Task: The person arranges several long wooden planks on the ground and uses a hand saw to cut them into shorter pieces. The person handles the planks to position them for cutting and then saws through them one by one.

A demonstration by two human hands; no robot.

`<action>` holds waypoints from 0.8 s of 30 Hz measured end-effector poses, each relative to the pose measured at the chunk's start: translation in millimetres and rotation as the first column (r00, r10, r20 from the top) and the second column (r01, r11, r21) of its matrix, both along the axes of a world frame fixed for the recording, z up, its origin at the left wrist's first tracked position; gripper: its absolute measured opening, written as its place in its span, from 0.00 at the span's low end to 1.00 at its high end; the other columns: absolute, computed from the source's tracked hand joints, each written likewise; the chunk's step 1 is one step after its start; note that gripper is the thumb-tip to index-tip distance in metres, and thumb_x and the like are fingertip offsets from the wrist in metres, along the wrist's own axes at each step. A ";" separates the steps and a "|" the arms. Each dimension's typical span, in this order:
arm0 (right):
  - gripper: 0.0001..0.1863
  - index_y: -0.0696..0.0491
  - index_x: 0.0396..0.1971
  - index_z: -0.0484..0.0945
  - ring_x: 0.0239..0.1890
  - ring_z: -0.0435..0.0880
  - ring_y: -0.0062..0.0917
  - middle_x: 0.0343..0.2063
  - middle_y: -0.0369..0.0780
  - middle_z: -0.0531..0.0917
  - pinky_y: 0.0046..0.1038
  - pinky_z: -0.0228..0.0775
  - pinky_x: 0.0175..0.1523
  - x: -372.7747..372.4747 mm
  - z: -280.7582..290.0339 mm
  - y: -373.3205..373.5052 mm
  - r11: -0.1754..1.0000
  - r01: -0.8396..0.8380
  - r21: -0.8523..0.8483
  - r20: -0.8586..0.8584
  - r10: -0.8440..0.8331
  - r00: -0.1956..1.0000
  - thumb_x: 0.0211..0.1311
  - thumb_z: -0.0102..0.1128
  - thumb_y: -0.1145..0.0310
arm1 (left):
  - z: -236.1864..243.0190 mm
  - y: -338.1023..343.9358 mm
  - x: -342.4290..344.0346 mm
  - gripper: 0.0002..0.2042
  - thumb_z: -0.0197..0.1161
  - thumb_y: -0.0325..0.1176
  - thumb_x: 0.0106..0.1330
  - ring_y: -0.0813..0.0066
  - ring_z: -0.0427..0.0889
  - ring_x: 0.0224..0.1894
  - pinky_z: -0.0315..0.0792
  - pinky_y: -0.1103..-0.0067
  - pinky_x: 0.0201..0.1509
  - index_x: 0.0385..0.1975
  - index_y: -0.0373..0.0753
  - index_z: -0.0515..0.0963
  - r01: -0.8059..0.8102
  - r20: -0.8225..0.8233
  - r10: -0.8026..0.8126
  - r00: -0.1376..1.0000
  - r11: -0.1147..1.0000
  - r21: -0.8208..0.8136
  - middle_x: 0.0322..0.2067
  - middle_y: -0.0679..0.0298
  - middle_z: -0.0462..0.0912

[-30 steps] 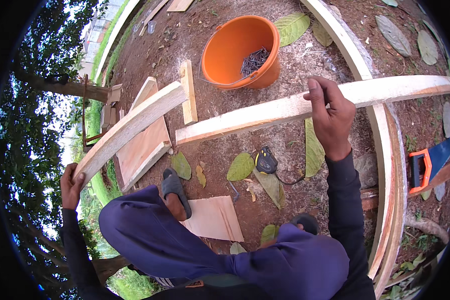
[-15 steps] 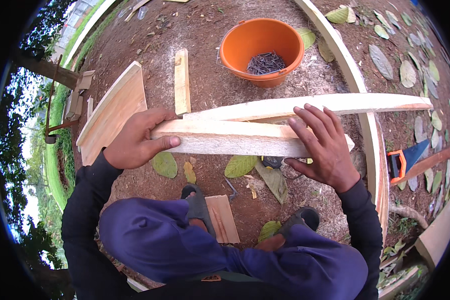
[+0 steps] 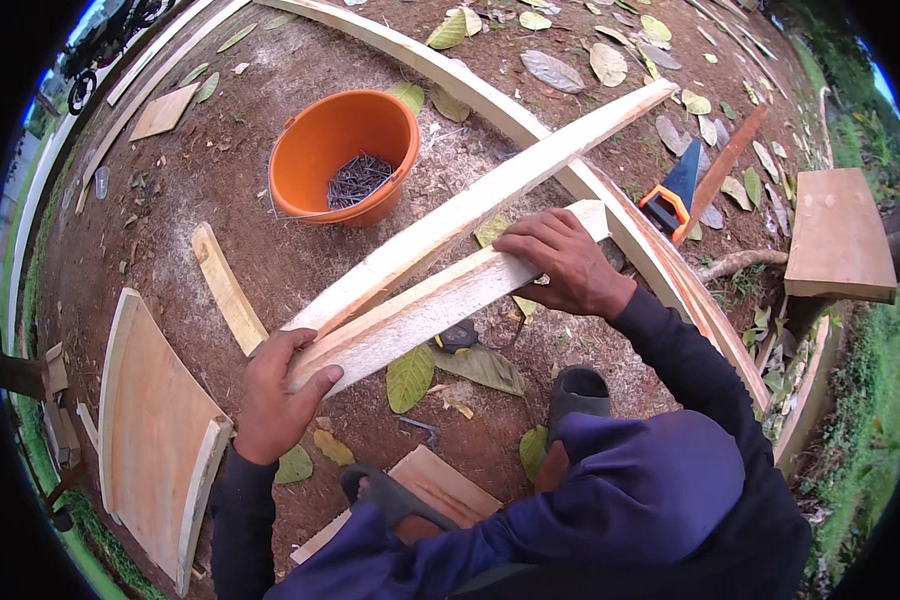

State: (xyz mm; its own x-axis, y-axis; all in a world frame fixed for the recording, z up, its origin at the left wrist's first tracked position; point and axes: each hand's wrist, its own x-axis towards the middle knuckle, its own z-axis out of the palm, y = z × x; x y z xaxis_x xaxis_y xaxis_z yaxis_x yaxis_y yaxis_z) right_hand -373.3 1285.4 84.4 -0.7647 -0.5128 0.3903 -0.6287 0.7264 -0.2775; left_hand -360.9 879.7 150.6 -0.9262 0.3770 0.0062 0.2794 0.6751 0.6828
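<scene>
Board [image 3: 420, 312] lies beside the longer plank [image 3: 490, 198], your left hand [image 3: 278, 398] pinching its near end; your right hand [image 3: 570, 264], fingers splayed earlier, now wraps its far end, suggesting steadier control.

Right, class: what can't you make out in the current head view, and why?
All in the head view:
Held beam: its underside is turned away from the camera.
Left hand: some fingers are hidden by the hand itself and the beam.
Tape measure: partly hidden by the beam.
Nails in the orange bucket: too small and heaped to count.
Plywood offcut: partly covered by the left sandal.
</scene>
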 end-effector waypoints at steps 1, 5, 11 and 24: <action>0.37 0.46 0.60 0.76 0.58 0.79 0.35 0.53 0.38 0.81 0.41 0.67 0.64 -13.2 10.1 -1.9 1.000 -0.010 0.011 0.009 0.010 1.000 0.48 0.82 0.60 | -4.6 -4.6 -2.9 0.21 0.74 0.37 0.63 0.57 0.86 0.44 0.78 0.66 0.51 0.47 0.28 0.79 -0.047 -0.046 0.049 0.998 0.998 0.043 0.40 0.47 0.85; 0.37 0.49 0.62 0.75 0.62 0.78 0.36 0.56 0.41 0.82 0.42 0.65 0.67 -67.4 28.7 -9.6 0.991 -0.130 0.040 0.178 0.121 0.977 0.51 0.79 0.57 | -7.6 -21.8 -8.1 0.28 0.76 0.34 0.61 0.65 0.83 0.49 0.76 0.70 0.58 0.57 0.30 0.74 -0.210 0.121 0.186 0.975 0.950 0.231 0.50 0.54 0.81; 0.38 0.51 0.62 0.77 0.59 0.81 0.40 0.53 0.45 0.83 0.44 0.68 0.65 -133.5 19.7 -16.8 0.965 -0.261 -0.027 0.246 0.260 0.934 0.49 0.78 0.57 | -28.9 -34.5 -17.3 0.33 0.78 0.32 0.55 0.61 0.82 0.55 0.73 0.69 0.62 0.61 0.30 0.73 -0.167 -0.028 0.172 0.985 0.978 0.126 0.52 0.51 0.81; 0.33 0.47 0.61 0.80 0.72 0.68 0.40 0.65 0.44 0.75 0.48 0.56 0.75 -106.2 -43.3 -6.0 0.991 0.045 0.123 0.036 -0.049 0.998 0.68 0.59 0.37 | -82.1 -19.1 -13.8 0.26 0.79 0.35 0.59 0.60 0.85 0.46 0.77 0.68 0.53 0.49 0.32 0.71 -0.053 0.304 0.102 0.947 0.985 -0.164 0.43 0.51 0.84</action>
State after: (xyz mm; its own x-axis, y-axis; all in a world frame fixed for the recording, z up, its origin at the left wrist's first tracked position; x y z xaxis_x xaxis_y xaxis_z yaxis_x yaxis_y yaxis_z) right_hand -479.5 1279.4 41.1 -0.8023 -0.5180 0.2967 -0.5837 0.7848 -0.2084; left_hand -374.6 860.7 68.6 -0.8992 0.2778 -0.3379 0.0126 0.7885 0.6148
